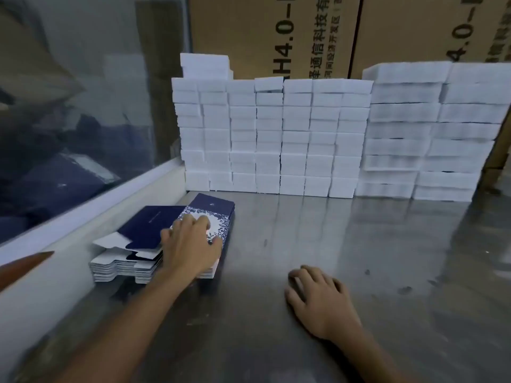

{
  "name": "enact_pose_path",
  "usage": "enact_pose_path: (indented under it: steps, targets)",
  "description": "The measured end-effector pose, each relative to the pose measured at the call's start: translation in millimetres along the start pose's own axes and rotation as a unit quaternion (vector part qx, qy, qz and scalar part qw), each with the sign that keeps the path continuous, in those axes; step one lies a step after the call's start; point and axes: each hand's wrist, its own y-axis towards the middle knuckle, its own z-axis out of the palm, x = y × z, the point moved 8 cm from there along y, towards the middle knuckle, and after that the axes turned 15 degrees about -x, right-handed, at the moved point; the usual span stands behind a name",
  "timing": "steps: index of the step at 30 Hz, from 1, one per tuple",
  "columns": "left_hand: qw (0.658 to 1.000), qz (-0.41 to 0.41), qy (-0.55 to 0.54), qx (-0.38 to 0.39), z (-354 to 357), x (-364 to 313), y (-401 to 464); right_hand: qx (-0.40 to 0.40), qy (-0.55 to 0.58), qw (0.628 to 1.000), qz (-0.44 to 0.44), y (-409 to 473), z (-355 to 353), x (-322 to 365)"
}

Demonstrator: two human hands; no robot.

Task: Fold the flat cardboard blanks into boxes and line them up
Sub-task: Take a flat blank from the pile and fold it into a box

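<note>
- On the left side of a steel table (359,244), beside a white sill under a window, sits a stack of flat cardboard blanks (143,244), navy with a white floral print.
- The left hand (190,244) lies on top of the stack, fingers curled over the far right edge of the top blank, seemingly starting to lift it.
- The right hand (318,297) rests flat on the bare table, fingers relaxed and holding nothing.
- At the back, folded white boxes (276,139) stand stacked in neat columns against brown shipping cartons (276,31).
- To do this step well, peel off only one blank, probably by fanning the edge with a fingertip, then bring the right hand in to open it.
</note>
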Motion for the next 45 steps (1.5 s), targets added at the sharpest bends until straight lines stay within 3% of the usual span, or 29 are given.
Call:
enact_pose_path:
  steps: [4,10,13,17,20,22,26,32,41,43,45]
  targets:
    - [0.981,0.004,0.162,0.111,35.9,5.9,21.0,-0.012,0.008,1.000,0.015,33.6,13.1,-1.9]
    - [0.967,-0.116,0.088,0.208,77.0,26.7,36.8,-0.021,-0.016,0.999,0.037,72.6,31.0,-5.0]
    - [0.965,-0.133,0.070,0.214,90.0,30.9,27.0,-0.042,-0.014,0.997,0.055,87.3,31.9,-7.1]
    - [0.978,-0.128,0.051,0.155,85.8,30.8,31.2,-0.072,0.020,0.992,0.105,101.8,31.5,-18.3]
    - [0.994,-0.104,-0.004,0.042,65.4,22.8,39.7,-0.087,0.067,0.984,0.139,102.9,30.2,-26.8]
    - [0.998,-0.052,0.023,-0.018,53.1,8.2,35.0,-0.077,0.131,0.974,0.168,99.9,29.8,-33.0]
    - [0.998,0.004,0.064,-0.008,57.7,-14.9,25.3,-0.078,0.239,0.954,0.164,97.6,23.7,-31.8]
    - [0.996,0.039,0.070,-0.034,58.7,-26.6,25.0,-0.071,0.299,0.944,0.122,96.5,17.0,-12.0]
    - [0.970,0.141,-0.002,-0.200,17.8,-54.8,19.3,-0.072,0.339,0.931,0.113,94.0,10.2,-2.3]
    - [0.954,0.187,-0.031,-0.233,10.5,-70.4,9.3,-0.062,0.390,0.909,0.131,92.8,9.2,1.7]
    - [0.934,0.243,-0.068,-0.253,7.2,-88.9,-4.5,-0.019,0.484,0.855,0.186,91.3,14.8,6.7]
